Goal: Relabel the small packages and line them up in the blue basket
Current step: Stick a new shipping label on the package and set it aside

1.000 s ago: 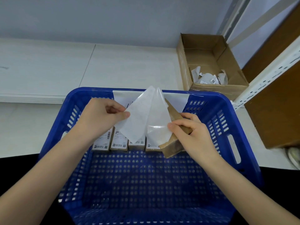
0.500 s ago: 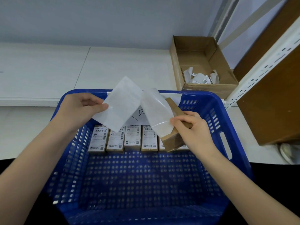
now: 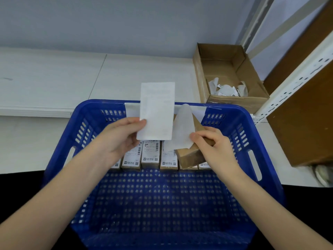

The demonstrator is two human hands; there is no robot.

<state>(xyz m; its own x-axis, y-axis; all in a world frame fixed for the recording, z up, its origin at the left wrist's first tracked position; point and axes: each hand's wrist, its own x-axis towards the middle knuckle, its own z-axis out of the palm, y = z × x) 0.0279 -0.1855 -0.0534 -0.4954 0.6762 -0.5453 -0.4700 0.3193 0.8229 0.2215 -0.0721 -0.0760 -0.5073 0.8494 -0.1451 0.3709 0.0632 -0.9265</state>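
Label: a white rectangular paper label [image 3: 156,110] stands upright over the far rim of the basket, its blank side to the camera, pinched at its lower left corner between thumb and fingers of the left hand [image 3: 118,139].
Backing: a translucent curled sheet of release paper [image 3: 182,129] rises just right of the label, its lower edge caught under the thumb of the right hand [image 3: 214,147].
Held package: a small brown cardboard package [image 3: 189,156], tilted with one end lifted, sits in the curled fingers of the right hand, above the right end of the row.
Row: small brown packages with white printed barcode labels [image 3: 150,154] lie side by side along the far wall of the basket floor; the left hand hides the left end of the row.
Basket: a blue perforated plastic basket [image 3: 162,204] with slotted walls fills the foreground; a white paper sheet [image 3: 131,110] is taped over its far rim.
Surroundings: an open brown cardboard box [image 3: 225,69] holding crumpled white paper scraps [image 3: 227,89] stands on the white shelf surface [image 3: 54,78] beyond the basket's right corner, beside a white perforated metal upright [image 3: 295,83].
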